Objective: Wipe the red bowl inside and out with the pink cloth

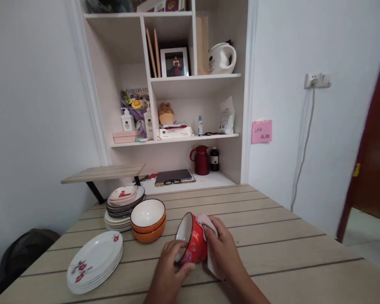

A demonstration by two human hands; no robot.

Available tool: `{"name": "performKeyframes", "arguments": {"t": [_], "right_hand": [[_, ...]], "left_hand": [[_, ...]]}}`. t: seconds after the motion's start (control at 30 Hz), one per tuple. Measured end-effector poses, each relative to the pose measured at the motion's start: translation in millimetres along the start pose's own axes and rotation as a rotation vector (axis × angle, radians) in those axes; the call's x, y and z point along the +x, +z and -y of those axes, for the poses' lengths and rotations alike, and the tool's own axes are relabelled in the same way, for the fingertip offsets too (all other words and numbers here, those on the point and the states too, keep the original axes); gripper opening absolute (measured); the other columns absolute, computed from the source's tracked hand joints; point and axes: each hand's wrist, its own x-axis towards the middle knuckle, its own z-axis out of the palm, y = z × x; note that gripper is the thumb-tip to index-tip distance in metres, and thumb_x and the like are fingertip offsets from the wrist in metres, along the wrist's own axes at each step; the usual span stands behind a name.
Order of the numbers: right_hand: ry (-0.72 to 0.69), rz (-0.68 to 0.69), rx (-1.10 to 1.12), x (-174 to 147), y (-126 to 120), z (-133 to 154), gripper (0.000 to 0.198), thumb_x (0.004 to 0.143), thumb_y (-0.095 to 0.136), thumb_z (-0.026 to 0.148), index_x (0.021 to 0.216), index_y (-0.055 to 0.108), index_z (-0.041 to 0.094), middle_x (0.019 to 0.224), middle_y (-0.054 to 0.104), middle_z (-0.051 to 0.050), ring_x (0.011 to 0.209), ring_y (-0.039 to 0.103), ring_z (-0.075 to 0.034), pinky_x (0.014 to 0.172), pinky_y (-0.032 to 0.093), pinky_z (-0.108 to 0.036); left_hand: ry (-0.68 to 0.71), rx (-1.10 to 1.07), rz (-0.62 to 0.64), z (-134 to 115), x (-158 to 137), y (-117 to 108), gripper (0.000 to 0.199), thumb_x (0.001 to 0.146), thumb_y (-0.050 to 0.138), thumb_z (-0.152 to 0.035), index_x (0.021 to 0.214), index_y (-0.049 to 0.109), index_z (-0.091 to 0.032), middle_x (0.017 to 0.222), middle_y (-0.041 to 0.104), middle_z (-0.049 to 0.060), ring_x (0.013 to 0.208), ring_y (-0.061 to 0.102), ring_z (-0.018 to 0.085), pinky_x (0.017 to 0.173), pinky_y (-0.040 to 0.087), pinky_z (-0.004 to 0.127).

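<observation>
A red bowl with a white inside and a dark rim is tilted on its side, its mouth facing left. My left hand grips its near rim, fingers inside and thumb on the outer wall. My right hand holds a pale pink cloth against the bowl's outer side and base; part of the cloth hangs below the palm. Left of the bowl stand two nested orange bowls with white insides. Nearer the left edge lies a stack of white oval plates with red flowers.
Behind the orange bowls rise stacked plates topped by small pink-rimmed square dishes. A small raised wooden stand is at the back left. Shelves behind hold a dark red jug, a dark bottle and a laptop.
</observation>
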Motion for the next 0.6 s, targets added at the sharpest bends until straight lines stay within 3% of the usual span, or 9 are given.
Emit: {"name": "performKeyframes", "arguments": {"t": [0.07, 0.1, 0.2, 0.3, 0.37, 0.47, 0.6], "right_hand": [[0.005, 0.002, 0.003, 0.0, 0.2, -1.3, 0.025, 0.086, 0.062, 0.031, 0.103, 0.079, 0.023, 0.108, 0.078, -0.009, 0.100, 0.071, -0.030, 0.090, 0.055, -0.040], [0.010, 0.002, 0.004, -0.1, 0.3, -1.7, 0.026, 0.087, 0.062, 0.031, 0.104, 0.079, 0.023, 0.109, 0.078, -0.009, 0.101, 0.071, -0.030, 0.091, 0.054, -0.040], [0.024, 0.002, 0.008, -0.7, 0.4, -1.4, 0.028, 0.087, 0.060, 0.030, 0.109, 0.076, 0.023, 0.112, 0.077, -0.009, 0.103, 0.070, -0.029, 0.093, 0.053, -0.041], [0.022, 0.023, 0.018, -1.5, -0.5, 3.6, 0.026, 0.087, 0.059, 0.029, 0.109, 0.073, 0.023, 0.107, 0.077, -0.008, 0.097, 0.070, -0.028, 0.088, 0.053, -0.040], [-0.002, 0.062, 0.025, -2.2, -1.6, 10.0, 0.018, 0.086, 0.060, 0.028, 0.098, 0.073, 0.024, 0.097, 0.075, -0.006, 0.091, 0.069, -0.027, 0.084, 0.053, -0.038], [-0.086, 0.156, 0.033, -3.0, -2.9, 19.4, 0.005, 0.080, 0.069, 0.027, 0.080, 0.073, 0.025, 0.094, 0.072, -0.005, 0.099, 0.066, -0.028, 0.093, 0.050, -0.039], [-0.139, 0.184, -0.025, -2.2, -1.7, 17.9, 0.008, 0.082, 0.067, 0.024, 0.085, 0.075, 0.026, 0.100, 0.071, -0.006, 0.105, 0.064, -0.028, 0.097, 0.048, -0.039]], "left_hand": [[0.002, -0.013, -0.033, 1.8, 0.8, -1.0, 0.043, 0.065, 0.082, -0.029, 0.108, 0.080, -0.021, 0.117, 0.075, 0.015, 0.113, 0.066, 0.035, 0.103, 0.049, 0.044], [-0.004, -0.010, -0.019, 1.5, 0.9, -1.3, 0.039, 0.066, 0.082, -0.030, 0.104, 0.080, -0.020, 0.114, 0.076, 0.015, 0.112, 0.066, 0.035, 0.101, 0.049, 0.043], [-0.039, 0.013, 0.081, -3.2, 0.0, -1.6, 0.016, 0.077, 0.075, -0.036, 0.079, 0.076, -0.020, 0.088, 0.075, 0.010, 0.088, 0.067, 0.029, 0.084, 0.051, 0.035], [-0.040, 0.037, 0.107, -9.5, -1.3, -1.0, 0.027, 0.081, 0.071, -0.040, 0.062, 0.064, -0.021, 0.069, 0.064, 0.003, 0.070, 0.057, 0.022, 0.071, 0.045, 0.030], [-0.024, 0.042, 0.094, -12.3, -1.8, -1.1, 0.033, 0.079, 0.071, -0.042, 0.058, 0.057, -0.021, 0.065, 0.058, 0.001, 0.067, 0.052, 0.019, 0.068, 0.042, 0.028], [-0.012, 0.027, 0.089, -13.9, -2.1, -2.3, 0.039, 0.081, 0.070, -0.048, 0.058, 0.052, -0.022, 0.063, 0.053, -0.001, 0.065, 0.048, 0.018, 0.065, 0.038, 0.027], [-0.012, 0.014, 0.073, -13.4, -1.9, -3.5, 0.043, 0.085, 0.068, -0.054, 0.061, 0.053, -0.021, 0.065, 0.050, -0.002, 0.065, 0.045, 0.017, 0.061, 0.034, 0.026]]}}
